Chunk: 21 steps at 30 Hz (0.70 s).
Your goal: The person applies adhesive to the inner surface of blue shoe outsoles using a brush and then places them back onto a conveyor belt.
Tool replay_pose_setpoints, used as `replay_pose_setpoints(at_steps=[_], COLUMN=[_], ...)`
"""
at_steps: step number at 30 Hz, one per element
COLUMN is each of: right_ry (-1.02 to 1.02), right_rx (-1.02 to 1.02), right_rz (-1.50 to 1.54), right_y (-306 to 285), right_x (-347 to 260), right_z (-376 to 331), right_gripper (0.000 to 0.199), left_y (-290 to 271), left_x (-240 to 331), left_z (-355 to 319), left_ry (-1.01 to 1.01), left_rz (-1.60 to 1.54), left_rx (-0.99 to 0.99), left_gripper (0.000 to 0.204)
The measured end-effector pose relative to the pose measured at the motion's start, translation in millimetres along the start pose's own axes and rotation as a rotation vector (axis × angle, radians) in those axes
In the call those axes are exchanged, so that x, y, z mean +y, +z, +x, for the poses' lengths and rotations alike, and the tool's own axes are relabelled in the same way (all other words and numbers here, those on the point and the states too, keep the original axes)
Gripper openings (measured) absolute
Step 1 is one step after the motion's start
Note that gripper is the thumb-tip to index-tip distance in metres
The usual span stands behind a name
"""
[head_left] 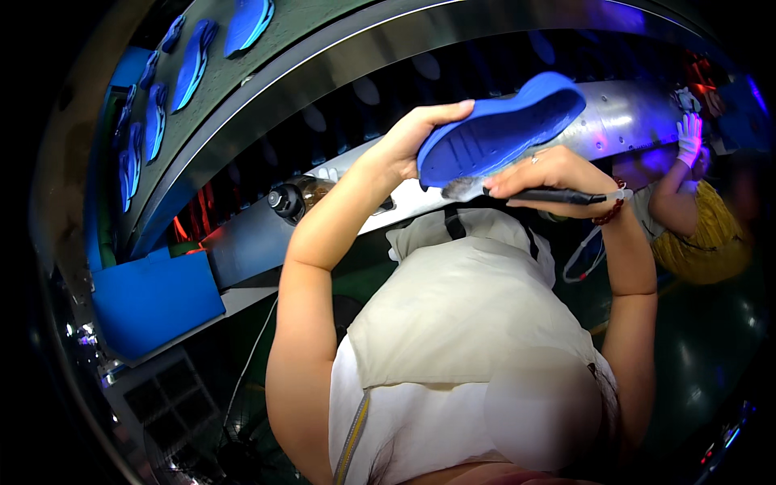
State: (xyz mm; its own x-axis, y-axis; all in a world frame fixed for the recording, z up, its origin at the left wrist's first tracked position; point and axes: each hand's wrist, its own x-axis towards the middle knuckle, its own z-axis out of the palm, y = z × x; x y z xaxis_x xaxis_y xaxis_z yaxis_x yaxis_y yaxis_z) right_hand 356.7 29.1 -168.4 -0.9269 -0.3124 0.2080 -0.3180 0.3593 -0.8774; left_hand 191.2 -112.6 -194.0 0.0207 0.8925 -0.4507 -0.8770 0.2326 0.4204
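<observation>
A blue shoe sole [505,137] is held up in front of me, its hollow inner side facing me. My left hand [420,133] grips one end, with the thumb along the edge and the other fingers hidden behind. Below the sole's near edge, my right hand [558,178] is closed around a brush [558,196] with a black handle. The pale bristles point left and lie close to the sole's lower rim; whether they touch it I cannot tell.
Several blue soles [194,65] lie on a dark green conveyor belt [234,81] at the upper left. A dark-capped bottle [295,196] stands on the metal ledge [242,242]. A blue panel [158,303] is at the left. To the right, another person with a white glove [689,139] works nearby.
</observation>
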Motion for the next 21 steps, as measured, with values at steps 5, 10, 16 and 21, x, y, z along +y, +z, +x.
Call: replay_pose_setpoints(at_steps=[5, 10, 16, 21], right_ry=[0.056, 0.158, 0.210, 0.397], right_rx=[0.018, -0.235, -0.057, 0.249], right_rz=[0.010, -0.168, -0.084, 0.397], right_y=[-14, -19, -21, -12], right_x=[4, -3, 30, 20], right_z=[-10, -17, -37, -40], right_gripper=[0.017, 0.019, 0.019, 0.021], left_y=[6, 7, 4, -19], left_x=[-3, -12, -18, -37], left_z=[-5, -8, 1, 6], left_ry=[-0.060, -0.056, -0.013, 0.003], left_rz=[0.255, 0.402, 0.557, -0.010], left_rx=[0.067, 0.142, 0.137, 0.126], left_gripper=[0.042, 0.041, 0.043, 0.045])
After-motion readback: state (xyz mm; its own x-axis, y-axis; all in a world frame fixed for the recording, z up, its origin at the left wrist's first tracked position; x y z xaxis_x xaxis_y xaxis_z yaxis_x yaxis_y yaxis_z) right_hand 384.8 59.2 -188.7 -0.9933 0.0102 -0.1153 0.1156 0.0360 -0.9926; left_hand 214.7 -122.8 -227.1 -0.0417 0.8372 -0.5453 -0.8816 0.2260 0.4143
